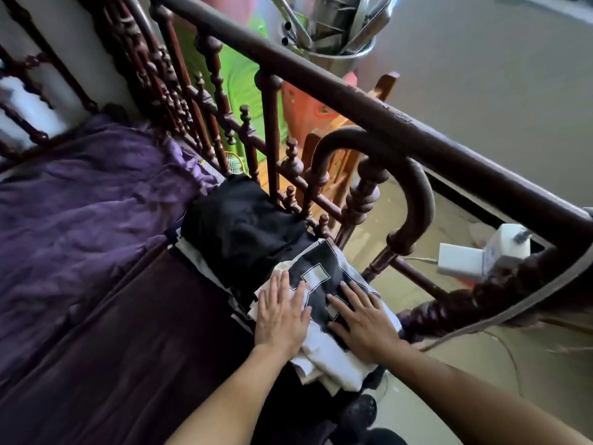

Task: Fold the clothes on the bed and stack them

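Left hand (282, 316) and right hand (362, 322) flat, fingers spread, pressing folded printed shirt (324, 274) beneath

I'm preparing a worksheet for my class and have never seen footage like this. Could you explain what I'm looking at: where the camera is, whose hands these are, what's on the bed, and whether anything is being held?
There is no machine here. A person wears one wide-angle camera on the head, so you look down along their arms. The left hand and right hand both lie flat, fingers straight, on a folded white garment with a black print, pressing it down. Neither hand grips anything. Just beyond it lies a folded black garment. Other fabric edges show beneath, so these seem to top a stack. A crumpled purple blanket covers the far part of the bed. A dark carved wooden rail runs along the bed's side.
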{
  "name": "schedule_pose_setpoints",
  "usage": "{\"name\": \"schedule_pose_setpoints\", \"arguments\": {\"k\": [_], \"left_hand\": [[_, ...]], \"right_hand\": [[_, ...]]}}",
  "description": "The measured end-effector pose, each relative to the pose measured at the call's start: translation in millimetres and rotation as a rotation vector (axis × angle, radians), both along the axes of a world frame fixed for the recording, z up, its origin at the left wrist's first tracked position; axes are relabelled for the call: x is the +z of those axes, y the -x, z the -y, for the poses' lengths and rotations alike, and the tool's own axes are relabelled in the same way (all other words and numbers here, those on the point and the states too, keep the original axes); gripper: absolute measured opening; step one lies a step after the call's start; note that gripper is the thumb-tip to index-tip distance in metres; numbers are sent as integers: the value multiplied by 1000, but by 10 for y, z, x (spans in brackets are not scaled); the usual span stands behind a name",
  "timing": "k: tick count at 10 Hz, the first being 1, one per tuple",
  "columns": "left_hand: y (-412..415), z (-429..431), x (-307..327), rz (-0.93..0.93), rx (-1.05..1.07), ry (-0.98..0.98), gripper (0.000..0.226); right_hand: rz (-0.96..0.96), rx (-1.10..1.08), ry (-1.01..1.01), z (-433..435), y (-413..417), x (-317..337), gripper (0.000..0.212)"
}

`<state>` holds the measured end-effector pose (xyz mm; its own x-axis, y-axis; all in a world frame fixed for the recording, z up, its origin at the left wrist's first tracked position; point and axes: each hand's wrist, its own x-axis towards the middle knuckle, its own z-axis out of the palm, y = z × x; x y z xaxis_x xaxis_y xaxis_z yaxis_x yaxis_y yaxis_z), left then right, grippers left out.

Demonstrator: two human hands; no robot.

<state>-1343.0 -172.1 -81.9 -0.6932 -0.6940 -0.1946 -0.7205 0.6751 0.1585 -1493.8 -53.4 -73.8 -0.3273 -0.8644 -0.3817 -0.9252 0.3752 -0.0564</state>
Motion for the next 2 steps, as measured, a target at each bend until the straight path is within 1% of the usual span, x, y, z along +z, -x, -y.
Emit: {"name": "schedule_pose_setpoints", "arguments": {"k": [1, 2], "left_hand": [[-8, 24, -32, -14, -8, 6, 55], [4, 35, -70, -57, 6, 13, 53]], "right_hand": [[152, -29, 58, 83, 87, 194, 57], [383, -226, 331, 317, 151, 659, 46]]}}
